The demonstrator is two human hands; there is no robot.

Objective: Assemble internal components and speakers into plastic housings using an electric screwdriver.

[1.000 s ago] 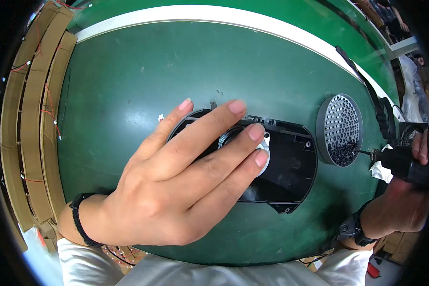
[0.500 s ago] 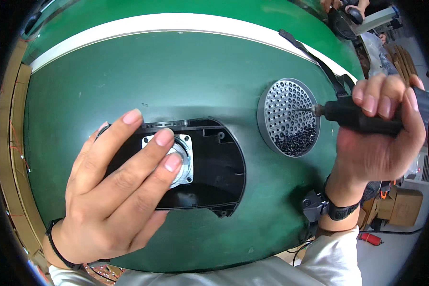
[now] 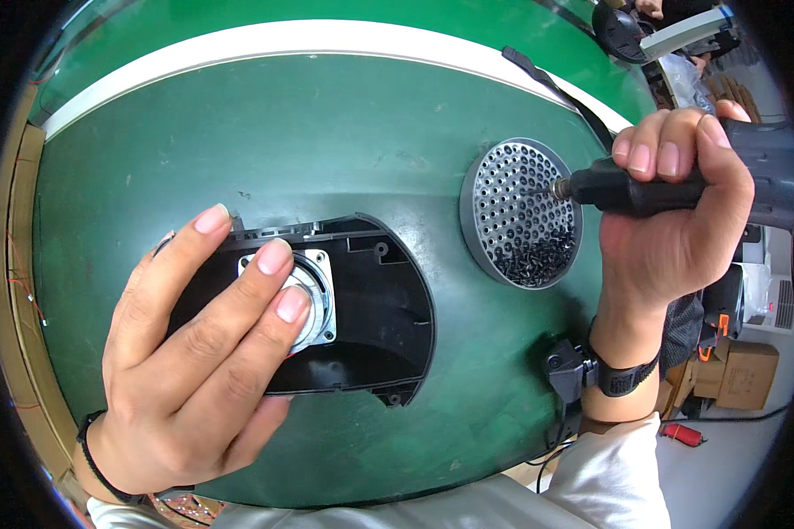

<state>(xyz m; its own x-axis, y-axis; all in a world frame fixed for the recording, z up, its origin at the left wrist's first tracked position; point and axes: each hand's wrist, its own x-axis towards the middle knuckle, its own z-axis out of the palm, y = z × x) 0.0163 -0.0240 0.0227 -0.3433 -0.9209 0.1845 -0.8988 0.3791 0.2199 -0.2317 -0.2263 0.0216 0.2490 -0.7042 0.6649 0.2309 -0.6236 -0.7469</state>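
My left hand (image 3: 198,361) spans a black plastic housing (image 3: 384,309) lying on the green table. Two of its fingers press on a round silver speaker (image 3: 313,322) with a square, holed frame, set inside the housing. Other fingers reach over the housing's far edge, and the thumb is by the near edge, partly hidden. My right hand (image 3: 679,194) is wrapped around a black electric screwdriver (image 3: 626,188). Its thin bit points left over a round grey screw tray (image 3: 474,234) with a perforated plate. Black screws (image 3: 538,257) are heaped in the tray's near part; whether the bit carries one I cannot tell.
A black strap (image 3: 547,79) lies on the far right of the table. Cardboard (image 3: 22,264) runs along the left edge. Beyond the right edge are a cardboard box (image 3: 748,375) and a red object (image 3: 682,435). Another person's hand (image 3: 650,9) shows at the top right.
The whole view has shifted slightly, moving table things leftward. My right hand and screwdriver stay at the screw tray, with the bit lower against its plate. My left hand keeps its place on the speaker.
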